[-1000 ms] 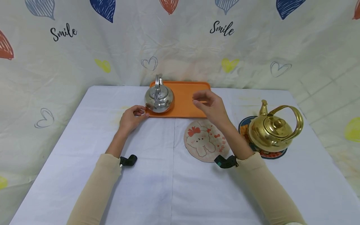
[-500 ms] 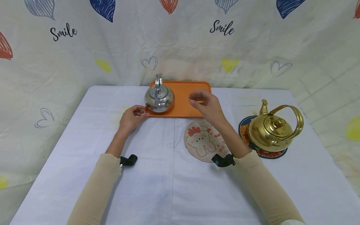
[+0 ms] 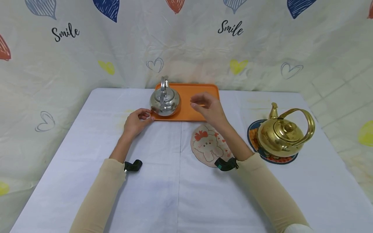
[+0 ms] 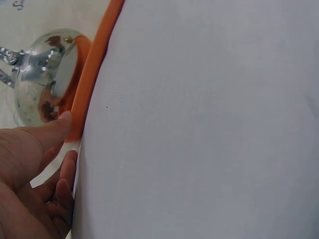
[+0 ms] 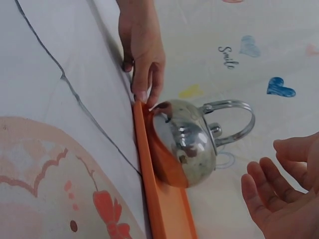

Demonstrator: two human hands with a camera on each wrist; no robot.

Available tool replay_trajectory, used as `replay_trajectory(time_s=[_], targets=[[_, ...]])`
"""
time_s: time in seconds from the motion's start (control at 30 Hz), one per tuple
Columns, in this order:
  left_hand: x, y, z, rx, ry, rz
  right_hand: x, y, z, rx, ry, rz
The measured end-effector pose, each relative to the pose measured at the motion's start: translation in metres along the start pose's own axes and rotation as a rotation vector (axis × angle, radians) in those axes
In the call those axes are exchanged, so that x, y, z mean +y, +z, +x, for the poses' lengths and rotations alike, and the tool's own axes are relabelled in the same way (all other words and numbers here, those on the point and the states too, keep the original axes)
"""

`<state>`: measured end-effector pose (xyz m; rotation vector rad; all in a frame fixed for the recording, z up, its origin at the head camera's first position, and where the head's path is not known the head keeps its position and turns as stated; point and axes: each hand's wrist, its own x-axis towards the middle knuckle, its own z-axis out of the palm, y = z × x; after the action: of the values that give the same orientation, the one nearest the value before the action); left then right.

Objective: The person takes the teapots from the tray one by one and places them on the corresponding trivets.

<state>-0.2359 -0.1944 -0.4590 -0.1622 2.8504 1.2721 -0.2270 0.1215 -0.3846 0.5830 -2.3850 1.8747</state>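
A shiny silver kettle stands upright on the left part of an orange tray. At the tray's near left corner, my left hand pinches the rim; in the left wrist view the thumb lies against the corner. My right hand hovers over the tray's right part, its fingers loosely curved and holding nothing. In the right wrist view that hand is apart from the kettle, facing its raised handle.
A round cloth mat with a bunny print lies before the tray, partly under my right forearm. At the right, a golden kettle stands on a patterned round mat. A printed cloth hangs behind the table.
My right hand has moved left over the tray, nearer to the silver kettle. The left hand, tray and both kettles stay where they were.
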Motion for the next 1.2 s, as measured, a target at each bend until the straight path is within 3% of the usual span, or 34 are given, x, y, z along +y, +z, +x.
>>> replay_trajectory(time_s=[0.53, 0.87, 1.2], targets=[[0.001, -0.001, -0.001, -0.005, -0.016, -0.004, -0.004, 0.018, 0.008, -0.011, 0.019, -0.042], [0.002, -0.001, -0.003, -0.006, -0.012, -0.002, -0.003, 0.027, 0.015, -0.024, 0.021, 0.033], [0.003, -0.002, -0.002, -0.007, -0.008, 0.001, -0.003, 0.033, 0.016, -0.013, 0.028, 0.008]])
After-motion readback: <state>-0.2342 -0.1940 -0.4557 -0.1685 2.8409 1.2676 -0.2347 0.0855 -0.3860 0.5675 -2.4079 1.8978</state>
